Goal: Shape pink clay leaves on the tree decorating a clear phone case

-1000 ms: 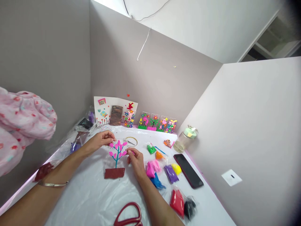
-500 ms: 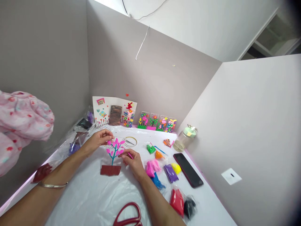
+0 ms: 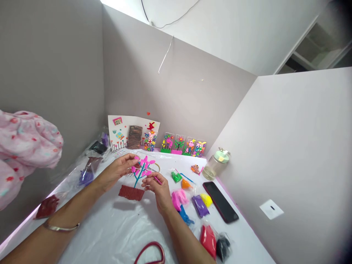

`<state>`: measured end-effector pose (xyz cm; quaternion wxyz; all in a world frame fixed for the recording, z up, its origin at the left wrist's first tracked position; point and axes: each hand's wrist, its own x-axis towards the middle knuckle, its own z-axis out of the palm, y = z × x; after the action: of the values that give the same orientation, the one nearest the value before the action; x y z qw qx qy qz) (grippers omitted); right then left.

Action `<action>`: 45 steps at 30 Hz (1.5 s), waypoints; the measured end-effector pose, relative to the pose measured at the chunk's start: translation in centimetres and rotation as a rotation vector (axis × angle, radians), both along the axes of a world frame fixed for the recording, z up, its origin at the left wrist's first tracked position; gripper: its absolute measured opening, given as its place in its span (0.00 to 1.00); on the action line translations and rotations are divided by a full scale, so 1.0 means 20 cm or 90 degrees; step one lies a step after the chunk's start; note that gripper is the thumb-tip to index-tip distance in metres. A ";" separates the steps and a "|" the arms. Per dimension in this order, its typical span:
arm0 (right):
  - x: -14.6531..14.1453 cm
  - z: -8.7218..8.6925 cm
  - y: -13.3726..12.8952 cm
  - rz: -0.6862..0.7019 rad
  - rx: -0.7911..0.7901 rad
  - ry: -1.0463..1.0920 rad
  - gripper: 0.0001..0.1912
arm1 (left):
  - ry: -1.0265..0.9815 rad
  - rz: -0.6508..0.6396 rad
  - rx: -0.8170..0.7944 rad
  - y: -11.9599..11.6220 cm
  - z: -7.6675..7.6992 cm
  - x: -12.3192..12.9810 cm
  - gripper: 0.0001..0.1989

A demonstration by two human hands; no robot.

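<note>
Your forearms reach inward over the bench [image 3: 110, 227]. Your left hand [image 3: 118, 169] grips the clear sheet [image 3: 129, 179] carrying the clay tree [image 3: 141, 172], raised above the bench; your right hand [image 3: 158, 192] pinches a pink stick [image 3: 157, 179].

no readable text, labels or numbers, purple clay packet [image 3: 200, 206] unmarked or too small to tell
</note>
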<state>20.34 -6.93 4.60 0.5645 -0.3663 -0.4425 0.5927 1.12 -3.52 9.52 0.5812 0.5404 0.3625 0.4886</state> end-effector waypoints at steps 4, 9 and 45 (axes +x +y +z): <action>-0.02 0.15 -0.06 -0.002 0.037 -0.002 0.11 | 0.002 0.029 0.044 -0.08 0.13 0.01 0.19; -0.05 0.26 -0.13 -0.005 0.077 -0.003 0.10 | 0.005 0.049 0.091 -0.16 0.23 0.02 0.23; 0.05 0.52 -0.25 -0.076 0.144 -0.047 0.14 | -0.227 0.052 -0.020 -0.30 0.34 0.07 0.07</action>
<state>21.30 -12.02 15.07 0.6201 -0.3475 -0.5046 0.4901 2.42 -9.51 16.31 0.6245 0.4207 0.2829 0.5941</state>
